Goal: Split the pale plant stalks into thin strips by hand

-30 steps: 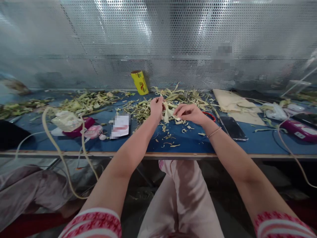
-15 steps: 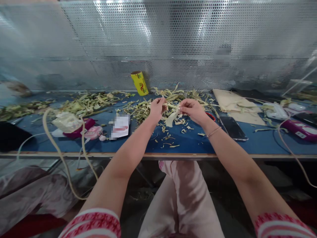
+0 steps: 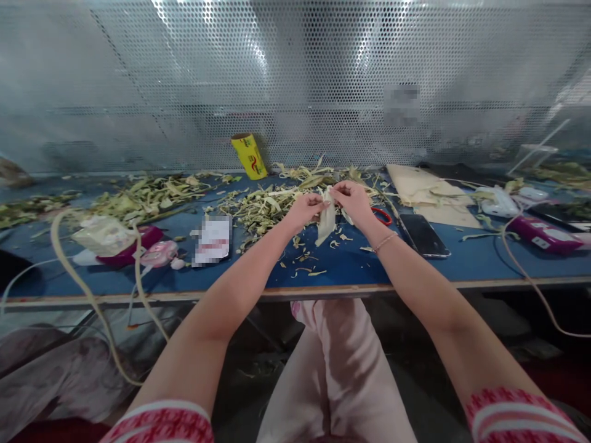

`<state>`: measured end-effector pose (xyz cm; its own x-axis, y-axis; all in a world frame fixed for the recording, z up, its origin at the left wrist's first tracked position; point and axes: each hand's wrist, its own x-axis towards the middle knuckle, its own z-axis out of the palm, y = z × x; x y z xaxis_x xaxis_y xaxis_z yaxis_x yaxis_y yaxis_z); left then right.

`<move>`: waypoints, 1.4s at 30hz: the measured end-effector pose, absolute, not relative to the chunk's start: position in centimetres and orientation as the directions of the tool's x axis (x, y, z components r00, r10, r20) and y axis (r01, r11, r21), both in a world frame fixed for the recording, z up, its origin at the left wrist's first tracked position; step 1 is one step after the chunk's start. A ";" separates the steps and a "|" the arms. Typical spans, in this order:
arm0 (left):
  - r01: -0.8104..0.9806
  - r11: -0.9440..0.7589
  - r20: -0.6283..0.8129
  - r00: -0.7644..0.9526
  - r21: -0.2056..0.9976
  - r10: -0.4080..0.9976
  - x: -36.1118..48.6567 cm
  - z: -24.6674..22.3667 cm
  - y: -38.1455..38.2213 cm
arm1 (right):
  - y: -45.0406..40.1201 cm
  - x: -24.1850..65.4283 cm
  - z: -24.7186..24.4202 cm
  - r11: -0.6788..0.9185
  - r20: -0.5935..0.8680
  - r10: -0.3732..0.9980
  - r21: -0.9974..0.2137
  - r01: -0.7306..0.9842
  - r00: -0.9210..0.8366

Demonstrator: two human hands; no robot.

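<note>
A pale, flat leaf strip (image 3: 325,224) hangs down between my two hands, its lower end just above the blue tabletop. My left hand (image 3: 305,210) pinches it near the top from the left side. Close beside it, my right hand (image 3: 351,202) has thumb and fingers closed on the same strip's upper end. Behind and left of the hands lies a heap of dried greenish leaf and stem pieces (image 3: 258,209). Small pale scraps (image 3: 310,271) are scattered in front of the hands.
A yellow tube (image 3: 250,156) leans by the perforated metal panel. Left are a white packet (image 3: 213,240), a purple device (image 3: 132,245) and a looped hose (image 3: 74,271). Right are a red ring-shaped handle (image 3: 382,215), a phone (image 3: 422,235), brown paper (image 3: 446,200) and another purple device (image 3: 545,235).
My hands have come closer together, the left one moving right towards the other. The pale leaf strip now hangs more upright between them. The whole view has shifted slightly.
</note>
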<state>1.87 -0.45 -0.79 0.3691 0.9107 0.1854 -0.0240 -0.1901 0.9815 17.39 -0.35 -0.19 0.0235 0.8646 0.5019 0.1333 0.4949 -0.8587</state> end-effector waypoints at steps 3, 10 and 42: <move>-0.063 -0.182 0.193 0.280 0.981 0.941 2.0 -0.6 -0.6 | -0.3 17.3 -0.2 0.487 0.494 0.869 -0.859 0.161 0.005; -0.149 -0.137 0.164 0.194 0.979 0.967 2.0 -0.2 -0.7 | -0.7 17.2 -0.2 0.469 0.459 0.883 -0.849 0.244 -0.101; -0.355 -0.225 0.127 -0.278 0.908 0.952 -0.3 -0.2 2.5 | -2.1 17.3 1.2 0.476 0.495 0.868 -0.855 -0.204 -0.049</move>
<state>-0.30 2.50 -0.23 -0.2775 0.9522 0.1275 -0.3547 -0.2248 0.9075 17.31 -2.12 1.20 -0.0494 0.8676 0.4948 -0.2035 0.4763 -0.8554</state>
